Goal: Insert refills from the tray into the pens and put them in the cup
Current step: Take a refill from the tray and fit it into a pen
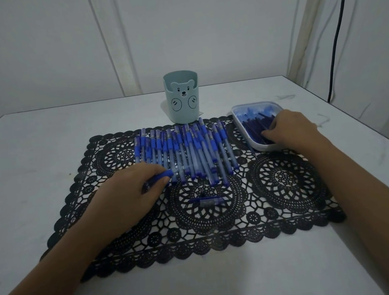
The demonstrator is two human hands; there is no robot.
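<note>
One slim blue plastic pen (162,175) lies in left grip (130,187).

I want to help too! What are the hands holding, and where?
The left hand holds a blue pen, grip round its barrel. The right hand touches refills in the tray; a hold cannot be told.

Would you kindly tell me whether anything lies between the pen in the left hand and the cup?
Only the row of pens lies flat between the pen that the left hand grips and the cup; lifted over them, the way looks clear.
</note>
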